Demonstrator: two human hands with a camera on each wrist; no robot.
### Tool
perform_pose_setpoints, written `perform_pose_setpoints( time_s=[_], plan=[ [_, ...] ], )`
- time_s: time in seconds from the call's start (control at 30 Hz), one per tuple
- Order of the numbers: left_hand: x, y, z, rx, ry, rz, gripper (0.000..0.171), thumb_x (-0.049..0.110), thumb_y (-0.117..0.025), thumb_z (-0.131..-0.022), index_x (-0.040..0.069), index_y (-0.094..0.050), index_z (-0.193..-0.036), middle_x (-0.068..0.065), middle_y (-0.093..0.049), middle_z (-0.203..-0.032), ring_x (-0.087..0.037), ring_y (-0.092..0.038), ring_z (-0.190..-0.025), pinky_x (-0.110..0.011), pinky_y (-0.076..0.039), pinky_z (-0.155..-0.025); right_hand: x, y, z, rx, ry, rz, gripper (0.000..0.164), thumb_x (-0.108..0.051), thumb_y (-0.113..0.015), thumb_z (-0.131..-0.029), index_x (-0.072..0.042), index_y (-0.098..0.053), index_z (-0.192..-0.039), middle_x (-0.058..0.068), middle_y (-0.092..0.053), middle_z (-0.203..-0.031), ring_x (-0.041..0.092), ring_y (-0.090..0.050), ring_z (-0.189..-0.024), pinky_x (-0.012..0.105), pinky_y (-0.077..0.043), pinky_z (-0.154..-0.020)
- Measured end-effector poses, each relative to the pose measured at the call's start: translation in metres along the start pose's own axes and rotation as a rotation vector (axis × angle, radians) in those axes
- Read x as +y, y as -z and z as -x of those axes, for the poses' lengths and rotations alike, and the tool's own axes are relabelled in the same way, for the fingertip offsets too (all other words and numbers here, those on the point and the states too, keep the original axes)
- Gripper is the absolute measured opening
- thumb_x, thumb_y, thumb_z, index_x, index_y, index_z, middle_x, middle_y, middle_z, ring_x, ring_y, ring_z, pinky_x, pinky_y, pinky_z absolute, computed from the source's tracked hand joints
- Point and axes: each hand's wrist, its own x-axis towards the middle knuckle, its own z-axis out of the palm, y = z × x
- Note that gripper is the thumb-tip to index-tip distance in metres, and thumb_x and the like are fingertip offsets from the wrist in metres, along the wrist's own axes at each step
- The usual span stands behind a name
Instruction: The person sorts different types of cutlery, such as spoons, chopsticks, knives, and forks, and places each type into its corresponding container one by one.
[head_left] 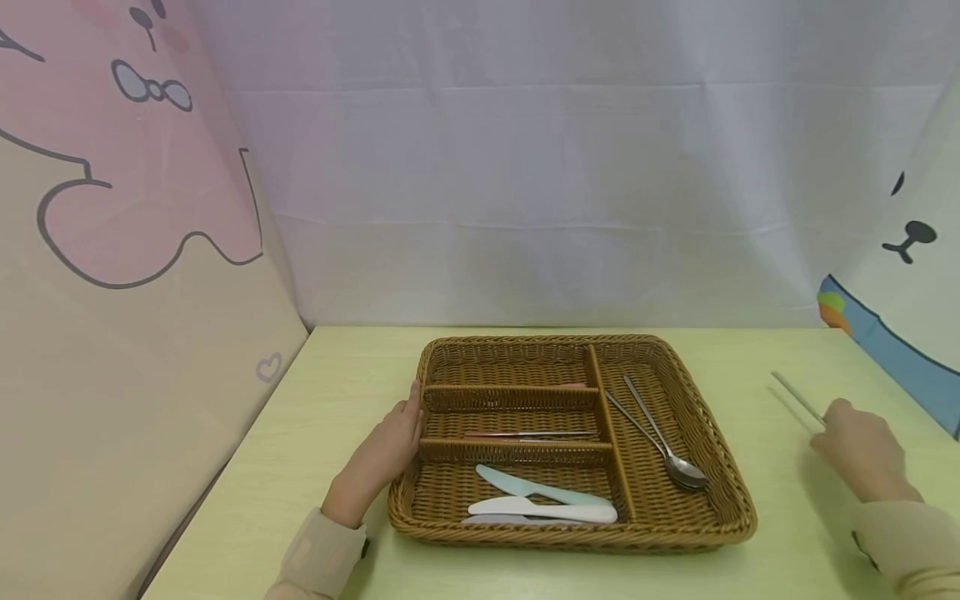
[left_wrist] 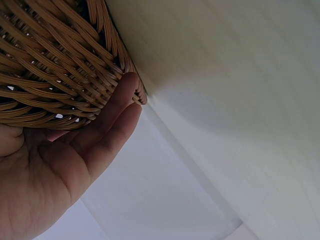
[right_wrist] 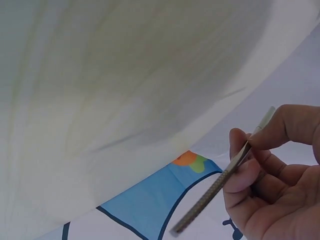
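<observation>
A brown wicker cutlery basket (head_left: 678, 537) with several compartments stands on the table. My left hand (head_left: 386, 450) rests along its left outer wall, fingers nearly straight against the weave (left_wrist: 60, 85). Off to the basket's right, my right hand (head_left: 862, 450) pinches slim metal chopsticks (head_left: 798, 397) between thumb and fingers. Their textured silver end (right_wrist: 197, 212) and pale green end (right_wrist: 266, 117) stick out on either side of the fingers; whether it is one stick or two I cannot tell.
Two spoons (head_left: 686, 473) lie in the right compartment. Pink-and-silver chopsticks (head_left: 532, 433) are in the middle left one. Several pale knives (head_left: 543, 508) occupy the front left one, and a small pink piece (head_left: 573, 385) shows at the back. Printed cloth (head_left: 525, 167) surrounds the table.
</observation>
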Motion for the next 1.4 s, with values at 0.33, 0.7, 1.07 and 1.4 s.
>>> perform_pose_setpoints(
  time_s=[0.33, 0.7, 1.07, 1.4],
  plan=[
    [0.0, 0.001, 0.001, 0.006, -0.004, -0.007, 0.053, 0.013, -0.032, -0.1, -0.009, -0.011, -0.143, -0.025, -0.056, -0.107, -0.027, -0.06, -0.084, -0.04, -0.051, -0.07, -0.024, 0.002, 0.003, 0.049, 0.056, -0.018, 0.01, -0.003, -0.046, -0.074, 0.006, -0.042, -0.077, 0.013, -0.044, -0.059, 0.023, -0.039, -0.052, 0.033, -0.03, -0.04],
    [0.0, 0.001, 0.002, -0.001, -0.013, -0.014, 0.053, 0.012, -0.033, -0.1, -0.008, -0.01, -0.144, -0.022, -0.057, -0.099, -0.021, -0.056, -0.072, -0.037, -0.05, -0.065, -0.062, 0.005, 0.003, 0.092, 0.113, -0.053, 0.021, 0.0, -0.043, -0.071, 0.011, -0.049, -0.089, 0.016, -0.051, -0.062, 0.02, -0.038, -0.049, 0.031, -0.029, -0.037],
    [-0.001, 0.001, 0.0, -0.01, 0.002, -0.015, 0.055, 0.014, -0.032, -0.1, -0.007, -0.007, -0.144, -0.019, -0.057, -0.096, -0.016, -0.053, -0.068, -0.035, -0.048, -0.064, -0.105, 0.008, 0.009, 0.173, 0.215, -0.056, 0.02, 0.005, -0.042, -0.071, 0.01, -0.051, -0.089, 0.021, -0.055, -0.069, 0.028, -0.044, -0.056, 0.029, -0.03, -0.036],
    [0.0, 0.0, 0.001, -0.006, -0.009, -0.017, 0.054, 0.013, -0.033, -0.1, -0.008, -0.009, -0.144, -0.024, -0.056, -0.101, -0.021, -0.055, -0.071, -0.037, -0.049, -0.065, -0.139, 0.007, 0.018, 0.274, 0.358, 0.012, 0.011, 0.009, -0.048, -0.073, 0.006, -0.051, -0.083, 0.01, -0.047, -0.06, 0.02, -0.035, -0.053, 0.023, -0.025, -0.036]
  ],
)
